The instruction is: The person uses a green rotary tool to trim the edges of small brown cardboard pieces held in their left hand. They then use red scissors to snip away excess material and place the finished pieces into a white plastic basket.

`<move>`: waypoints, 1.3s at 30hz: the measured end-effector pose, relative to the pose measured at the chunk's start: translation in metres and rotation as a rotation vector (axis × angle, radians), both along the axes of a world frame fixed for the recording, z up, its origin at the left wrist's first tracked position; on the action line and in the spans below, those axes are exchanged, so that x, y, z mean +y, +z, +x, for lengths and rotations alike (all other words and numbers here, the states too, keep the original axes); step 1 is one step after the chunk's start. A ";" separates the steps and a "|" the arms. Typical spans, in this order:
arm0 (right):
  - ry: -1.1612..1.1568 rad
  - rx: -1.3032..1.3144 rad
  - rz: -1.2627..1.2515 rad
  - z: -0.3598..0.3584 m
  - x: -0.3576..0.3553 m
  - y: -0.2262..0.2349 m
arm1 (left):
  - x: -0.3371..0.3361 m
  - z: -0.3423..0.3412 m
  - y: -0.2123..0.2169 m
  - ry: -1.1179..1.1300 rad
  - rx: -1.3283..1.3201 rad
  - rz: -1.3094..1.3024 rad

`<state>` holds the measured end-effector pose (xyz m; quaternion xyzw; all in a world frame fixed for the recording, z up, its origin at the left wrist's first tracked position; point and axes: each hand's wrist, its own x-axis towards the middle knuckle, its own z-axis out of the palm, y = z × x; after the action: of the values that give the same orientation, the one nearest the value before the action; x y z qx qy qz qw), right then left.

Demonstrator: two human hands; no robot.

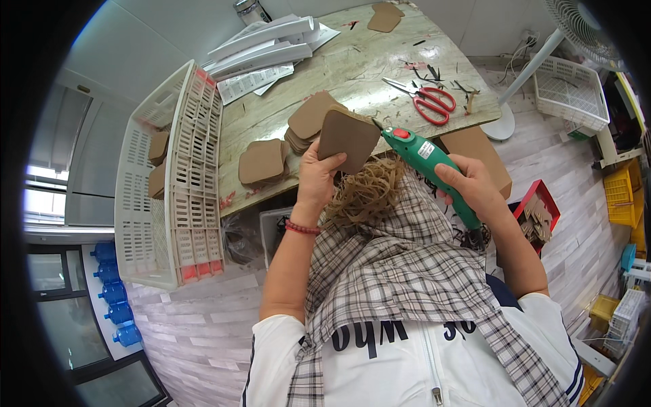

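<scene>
Fingers (324, 157) of the left hand (316, 178) pinch a brown cardboard piece (348, 139) upright over the lap; the right hand (470, 184) is wrapped around a green powered cutter (426, 160), its tip touching the piece's 3 o'clock edge. A slip could nick those nearby fingers, or gouge the piece; trimmed curls (366, 191) heaped at 6 o'clock may snag.

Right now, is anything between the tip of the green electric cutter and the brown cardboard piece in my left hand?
Nothing visible. The right hand holds the green electric cutter with its tip right at the upper right edge of the brown cardboard piece that the left hand holds up. The pile of curled cardboard trimmings lies below, on the lap.
</scene>
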<state>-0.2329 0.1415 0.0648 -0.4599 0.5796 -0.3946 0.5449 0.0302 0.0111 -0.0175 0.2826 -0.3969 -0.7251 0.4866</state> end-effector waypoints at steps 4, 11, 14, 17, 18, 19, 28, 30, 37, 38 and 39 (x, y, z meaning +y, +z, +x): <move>0.057 0.082 0.014 -0.003 0.005 -0.001 | -0.001 0.013 0.011 -0.089 -0.134 0.028; 0.029 0.059 0.003 0.008 0.007 -0.006 | 0.005 0.019 0.005 -0.203 -0.242 0.133; 0.030 0.074 0.020 0.010 0.004 -0.007 | 0.012 0.016 0.007 -0.228 -0.256 0.170; 0.014 0.055 0.026 0.012 0.001 -0.011 | 0.016 0.015 0.008 -0.252 -0.282 0.177; 0.020 0.046 0.025 0.012 0.000 -0.011 | 0.017 0.015 0.008 -0.261 -0.295 0.175; 0.026 0.036 0.025 0.013 -0.001 -0.012 | 0.017 0.016 0.010 -0.274 -0.323 0.183; 0.085 -0.069 0.119 0.000 0.002 -0.018 | 0.007 0.039 0.028 -0.294 -0.568 -0.003; 0.106 -0.053 0.142 -0.002 0.002 -0.015 | 0.004 0.043 0.031 -0.295 -0.596 -0.010; 0.146 -0.072 0.178 -0.005 0.001 -0.018 | 0.005 0.047 0.044 -0.200 -0.565 0.031; 0.154 -0.079 0.184 -0.005 0.001 -0.018 | 0.005 0.048 0.044 -0.199 -0.552 0.038; 0.163 -0.086 0.188 -0.005 0.001 -0.018 | 0.003 0.051 0.043 -0.235 -0.540 0.022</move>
<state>-0.2382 0.1428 0.0464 -0.4347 0.5508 -0.3124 0.6404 0.0814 0.0145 0.0254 0.4229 -0.5341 -0.6793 0.2730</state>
